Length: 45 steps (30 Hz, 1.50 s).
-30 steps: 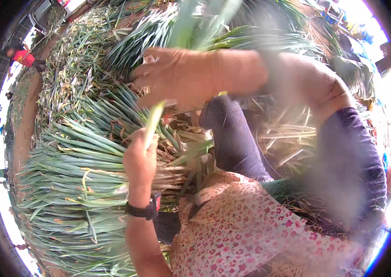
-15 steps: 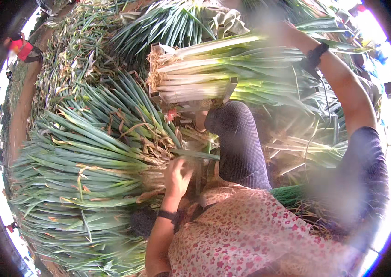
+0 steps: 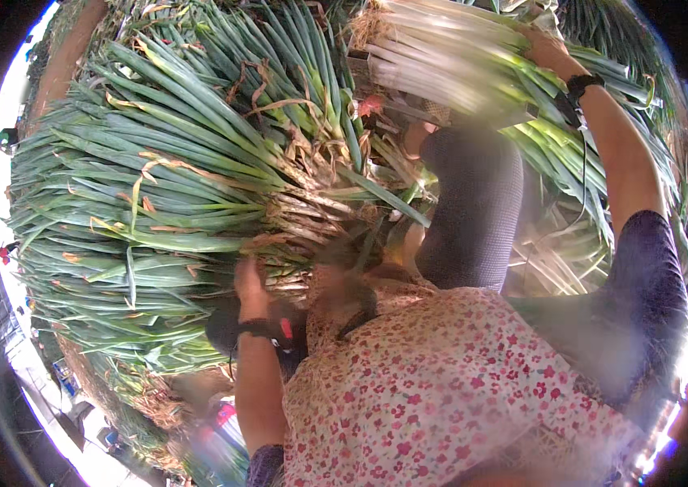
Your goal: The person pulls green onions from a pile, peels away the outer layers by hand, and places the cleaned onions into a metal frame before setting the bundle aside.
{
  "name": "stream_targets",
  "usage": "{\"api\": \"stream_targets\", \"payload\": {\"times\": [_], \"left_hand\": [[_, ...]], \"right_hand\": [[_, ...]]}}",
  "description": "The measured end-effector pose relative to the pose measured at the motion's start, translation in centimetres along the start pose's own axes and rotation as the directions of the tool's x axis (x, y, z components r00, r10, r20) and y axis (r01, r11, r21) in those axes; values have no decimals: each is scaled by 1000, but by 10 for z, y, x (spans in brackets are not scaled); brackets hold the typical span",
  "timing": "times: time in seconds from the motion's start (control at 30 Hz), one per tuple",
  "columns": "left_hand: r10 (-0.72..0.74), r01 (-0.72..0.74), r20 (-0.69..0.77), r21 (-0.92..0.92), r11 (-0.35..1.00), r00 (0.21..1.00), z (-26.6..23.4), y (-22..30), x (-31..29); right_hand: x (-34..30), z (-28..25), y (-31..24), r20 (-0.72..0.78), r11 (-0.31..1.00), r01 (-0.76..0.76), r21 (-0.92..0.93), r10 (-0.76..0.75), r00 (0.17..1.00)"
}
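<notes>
My left hand (image 3: 251,282) reaches into a large pile of unpeeled long green onions (image 3: 182,207), at the stems near the root ends. Its fingers are blurred and partly hidden among the stalks, so their grip is unclear. My right hand (image 3: 545,49) rests at the leafy side of peeled green onions (image 3: 441,57), which have white stems and roots to the left. Blur and leaves obscure the right fingers. The peeled onions lie across a metal rack (image 3: 360,68) with upright posts.
My bent knee (image 3: 470,203) in dark cloth is between the pile and the rack. More peeled stalks (image 3: 559,264) lie on the ground to the right. Loose dry leaves (image 3: 307,158) cover the pile's root ends. A strip of bare soil (image 3: 64,61) runs at the far left.
My view has swung, so the rack and peeled onions appear higher and farther right. My left hand has moved from near the pile's root ends down and left, into the stalks.
</notes>
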<state>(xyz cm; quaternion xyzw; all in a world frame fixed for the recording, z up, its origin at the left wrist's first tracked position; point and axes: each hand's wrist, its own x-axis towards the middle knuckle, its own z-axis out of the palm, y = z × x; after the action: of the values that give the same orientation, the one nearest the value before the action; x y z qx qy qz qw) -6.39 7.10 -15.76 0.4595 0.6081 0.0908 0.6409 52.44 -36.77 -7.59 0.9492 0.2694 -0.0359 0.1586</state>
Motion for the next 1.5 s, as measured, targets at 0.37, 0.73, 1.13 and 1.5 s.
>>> {"api": "stream_targets", "payload": {"times": [0.37, 0.73, 1.13, 1.5], "left_hand": [[304, -281, -102, 196, 940, 947, 0, 46, 76], [-171, 256, 422, -154, 954, 890, 33, 0, 62], [-232, 221, 45, 180, 959, 972, 185, 64, 128], [427, -262, 425, -394, 881, 798, 152, 155, 97]], "right_hand": [[-170, -84, -129, -385, 804, 231, 547, -3, 923], [-237, -85, -217, -367, 822, 233, 520, -31, 930], [-241, -53, -187, -374, 698, 281, 659, -20, 927], [-241, -61, -193, -262, 866, 203, 456, -87, 961]]}}
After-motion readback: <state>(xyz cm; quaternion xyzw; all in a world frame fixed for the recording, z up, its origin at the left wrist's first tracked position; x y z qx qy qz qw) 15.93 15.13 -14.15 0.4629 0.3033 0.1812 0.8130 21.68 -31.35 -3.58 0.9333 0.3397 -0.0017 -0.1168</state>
